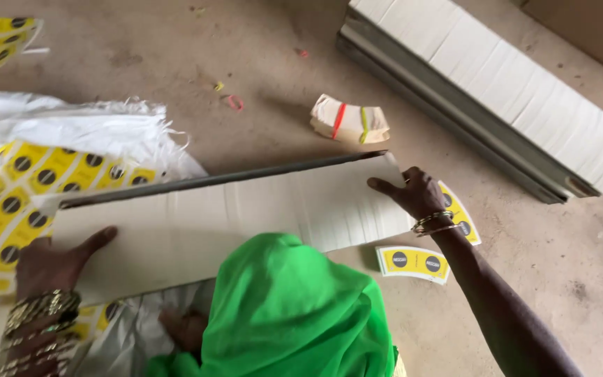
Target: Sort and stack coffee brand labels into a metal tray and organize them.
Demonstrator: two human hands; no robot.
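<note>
1. My left hand [54, 262] lay flat & spread, gripping nothing, pressing the left end of the long white row of packed paper labels [232, 220].
2. Row sat on the concrete floor [525, 279], btw both hands, by yellow dotted label sheets [29, 188].
3. My right hand [417, 195] cupped the right end, fingers spread.
4. Best done w/ even inward squeeze from both ends, so nothing buckled.

A long row of stacked white paper cards in a metal tray [232, 223] lies between the left hand [54, 262] and right hand [413, 195]; behind it a small rubber-banded paper bundle [350, 120], then a second long card-filled tray [497, 91]
</note>
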